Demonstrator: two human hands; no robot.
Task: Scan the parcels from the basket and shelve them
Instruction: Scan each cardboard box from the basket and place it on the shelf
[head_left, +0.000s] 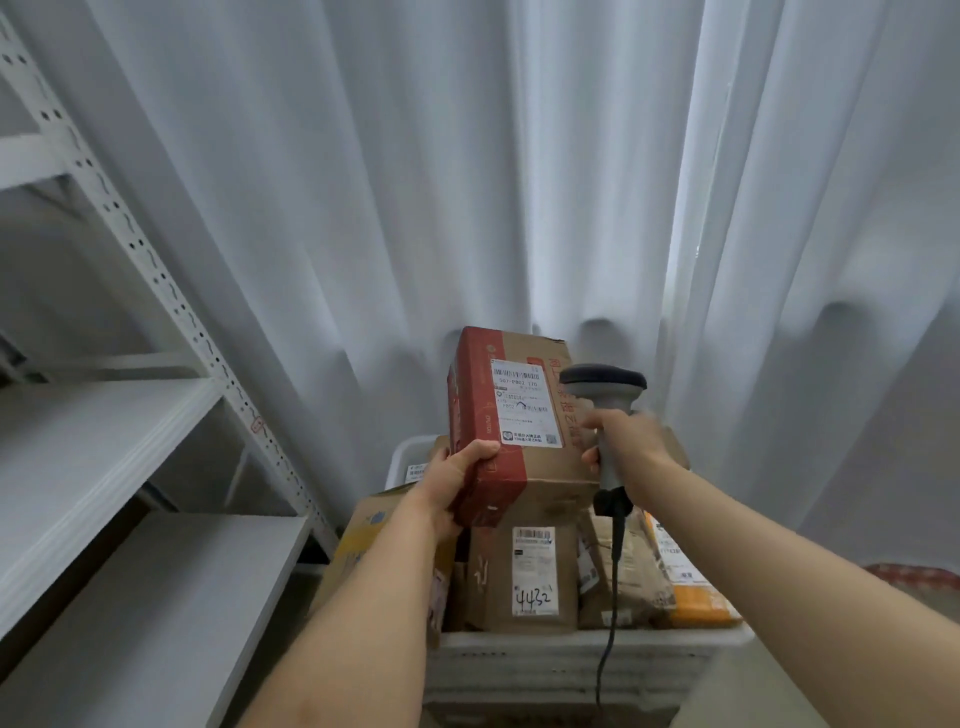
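My left hand (457, 475) grips the lower left corner of a brown and red cardboard parcel (540, 467), held upright above the basket with its white shipping label (523, 402) facing me. My right hand (621, 441) is closed around the handle of a grey barcode scanner (602, 382), whose dark head sits just right of the label. The scanner's black cable hangs down over the basket's front. Below, a white plastic basket (571, 660) holds several parcels, among them a brown one marked 4432 (524, 577).
A white metal shelving unit (93, 441) with bare boards stands at the left, its perforated upright slanting toward the basket. White curtains (467, 156) hang behind. A yellow box (358, 545) leans at the basket's left side, an orange packet (696, 603) at its right.
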